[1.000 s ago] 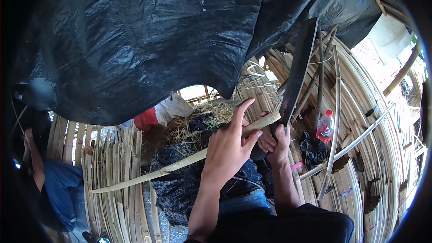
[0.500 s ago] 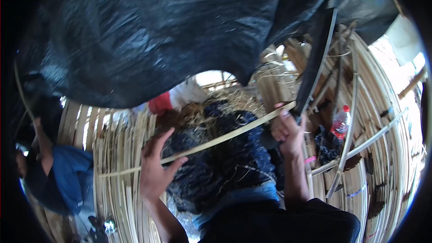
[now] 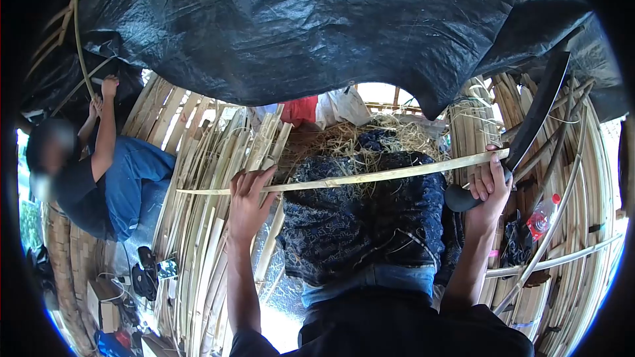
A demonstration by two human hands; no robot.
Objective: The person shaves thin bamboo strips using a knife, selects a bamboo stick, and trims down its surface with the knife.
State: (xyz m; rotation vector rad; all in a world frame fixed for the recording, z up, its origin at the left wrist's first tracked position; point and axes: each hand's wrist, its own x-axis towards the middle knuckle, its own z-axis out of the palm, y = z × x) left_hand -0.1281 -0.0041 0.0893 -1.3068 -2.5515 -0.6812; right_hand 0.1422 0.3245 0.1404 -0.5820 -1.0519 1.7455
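Note:
A long, pale bamboo strip (image 3: 370,177) runs across in front of me above my lap. My left hand (image 3: 248,201) has its fingers over the strip and its thumb below, lightly holding it near the left end. My right hand (image 3: 488,188) is closed around the dark handle of a machete (image 3: 541,112), whose long curved blade points up and to the right. The strip's right end lies between the right hand's fingers and the base of the blade. A dark patterned cloth (image 3: 357,218) covers my legs under the strip.
Bamboo slats (image 3: 205,225) lie at left, and more strips (image 3: 569,225) at right, beside a red-labelled bottle (image 3: 542,218). Shavings (image 3: 331,145) are heaped ahead. Black plastic sheeting (image 3: 297,33) hangs above. Another person (image 3: 86,172) sits at left, holding a thin strip.
My view has shifted, so more shows at left. My left hand has come from open beside the strip to holding it. The strip lies more level; the machete stays in my right hand.

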